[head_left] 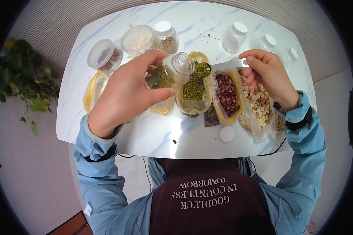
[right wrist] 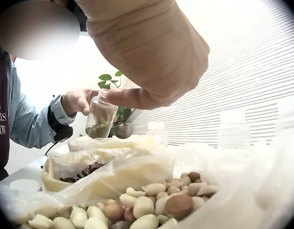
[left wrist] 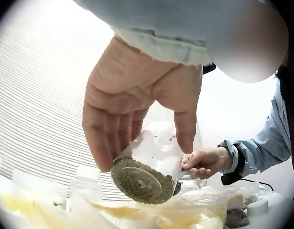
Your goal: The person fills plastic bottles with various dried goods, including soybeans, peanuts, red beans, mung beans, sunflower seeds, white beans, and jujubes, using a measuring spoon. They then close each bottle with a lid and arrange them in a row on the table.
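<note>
My left hand (head_left: 123,88) grips a clear plastic jar (head_left: 181,65), tilted with its open mouth toward the right. Green mung beans cover the jar's base (left wrist: 143,183) in the left wrist view. Between thumb and fingers, my right hand (head_left: 270,72) pinches the handle of a metal spoon (head_left: 227,64). The spoon's bowl, heaped with mung beans (head_left: 202,69), is beside the jar mouth, over an open bag of mung beans (head_left: 193,92). From the side, the spoon bowl (right wrist: 123,130) shows low beside the jar.
Right of the mung beans lie open bags of dark red beans (head_left: 227,94) and peanuts (head_left: 261,103). A white lid (head_left: 227,134) lies near the front edge. Lidded jars (head_left: 235,38) stand at the back right; tubs (head_left: 100,54) and another jar (head_left: 166,38) stand at the back left.
</note>
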